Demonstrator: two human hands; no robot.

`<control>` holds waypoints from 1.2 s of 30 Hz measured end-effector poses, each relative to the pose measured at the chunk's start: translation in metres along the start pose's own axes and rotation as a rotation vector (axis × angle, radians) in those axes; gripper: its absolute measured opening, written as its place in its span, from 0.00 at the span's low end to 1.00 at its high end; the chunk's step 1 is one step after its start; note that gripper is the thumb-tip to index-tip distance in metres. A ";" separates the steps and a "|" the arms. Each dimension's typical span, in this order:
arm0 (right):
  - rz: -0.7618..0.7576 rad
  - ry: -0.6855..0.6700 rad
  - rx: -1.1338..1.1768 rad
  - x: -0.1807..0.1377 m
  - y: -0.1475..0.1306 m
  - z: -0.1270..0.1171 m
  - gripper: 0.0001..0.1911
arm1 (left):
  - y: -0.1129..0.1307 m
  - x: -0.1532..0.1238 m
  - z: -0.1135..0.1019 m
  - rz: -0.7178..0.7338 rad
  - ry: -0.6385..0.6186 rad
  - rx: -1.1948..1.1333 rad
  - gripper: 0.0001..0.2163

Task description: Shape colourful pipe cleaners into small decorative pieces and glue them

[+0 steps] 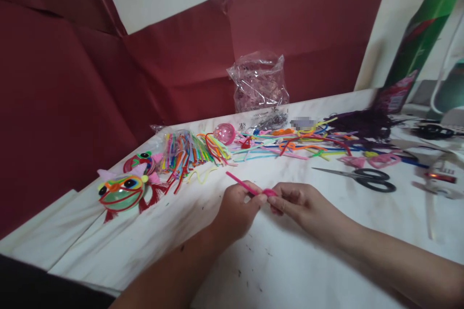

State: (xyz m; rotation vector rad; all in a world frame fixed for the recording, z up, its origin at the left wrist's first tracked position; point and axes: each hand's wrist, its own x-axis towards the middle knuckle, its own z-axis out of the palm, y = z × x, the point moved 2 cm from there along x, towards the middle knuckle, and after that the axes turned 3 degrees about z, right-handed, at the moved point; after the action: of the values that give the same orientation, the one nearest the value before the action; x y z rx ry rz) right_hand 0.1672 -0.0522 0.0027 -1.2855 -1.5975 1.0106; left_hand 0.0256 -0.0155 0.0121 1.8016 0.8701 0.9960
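Above the middle of the white table, a bright pink pipe cleaner (pixel 239 181) is held between both hands. One end sticks out straight up and to the left past my left hand (pixel 244 203), whose thumb and fingers pinch it. At the other end the pink strand is bent into a small rounded coil (pixel 269 193). My right hand (pixel 292 201) grips that coil between thumb and fingers. The fingertips of the two hands nearly meet, and they hide part of the strand.
Black-handled scissors (pixel 362 176) lie right of my hands. Behind are bundled pipe cleaners (pixel 188 149), a clear pink-rimmed dome (pixel 224 133) and a plastic bag (pixel 259 82). A decorated animal face (pixel 123 192) sits at left. A green box (pixel 416 48) stands back right.
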 end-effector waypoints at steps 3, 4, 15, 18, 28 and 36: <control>-0.005 -0.037 -0.145 -0.001 0.000 -0.002 0.15 | 0.002 0.000 -0.003 0.029 -0.020 0.166 0.04; -0.011 -0.052 -0.202 -0.002 0.000 -0.003 0.14 | 0.002 0.000 -0.004 0.048 -0.043 0.220 0.04; 0.019 -0.042 0.030 0.002 0.000 0.000 0.15 | 0.005 0.000 -0.006 0.006 0.055 0.073 0.04; 0.029 0.001 0.122 0.002 -0.001 0.002 0.17 | 0.001 0.001 -0.001 -0.041 0.086 -0.114 0.05; -0.065 0.089 0.008 -0.007 -0.001 0.005 0.15 | 0.002 0.000 -0.001 -0.022 0.003 -0.132 0.03; -0.123 -0.018 -0.259 -0.003 -0.008 -0.006 0.13 | 0.005 0.003 -0.007 -0.043 -0.082 0.121 0.03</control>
State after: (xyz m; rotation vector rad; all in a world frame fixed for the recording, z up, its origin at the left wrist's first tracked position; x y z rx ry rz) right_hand 0.1711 -0.0559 0.0116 -1.3312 -1.8436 0.7592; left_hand 0.0212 -0.0118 0.0194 1.9038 0.9310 0.8515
